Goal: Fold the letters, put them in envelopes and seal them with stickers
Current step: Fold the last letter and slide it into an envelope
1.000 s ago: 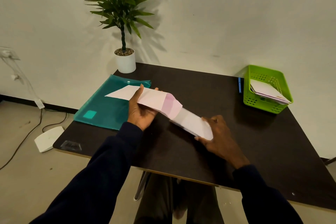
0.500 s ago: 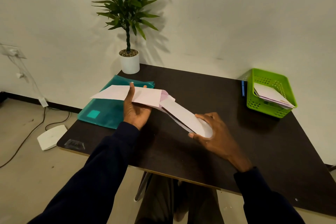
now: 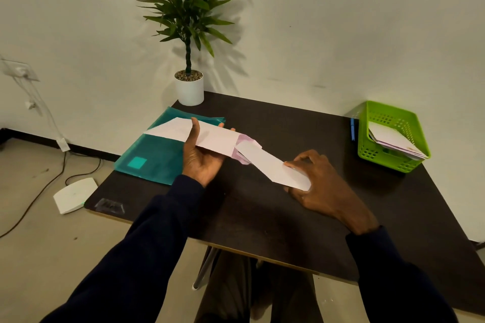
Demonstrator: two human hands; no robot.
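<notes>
head view: the left hand (image 3: 202, 160) grips a pale pink envelope (image 3: 212, 136) from below, thumb laid across its top and fingers curled up behind its far edge, and holds it above the dark table (image 3: 262, 217), partly over a teal folder (image 3: 157, 160). the right hand (image 3: 322, 186) pinches the near end of a folded white letter (image 3: 270, 165), which slants up to the envelope's open mouth, where a purple lining (image 3: 245, 142) shows (whether the letter's tip is already inside cannot be told). a green basket (image 3: 364, 139) at the table's right side holds more papers (image 3: 393, 139), with a blue pen (image 3: 352, 130) just beside it. a potted plant (image 3: 189, 86) stands at the far edge.
</notes>
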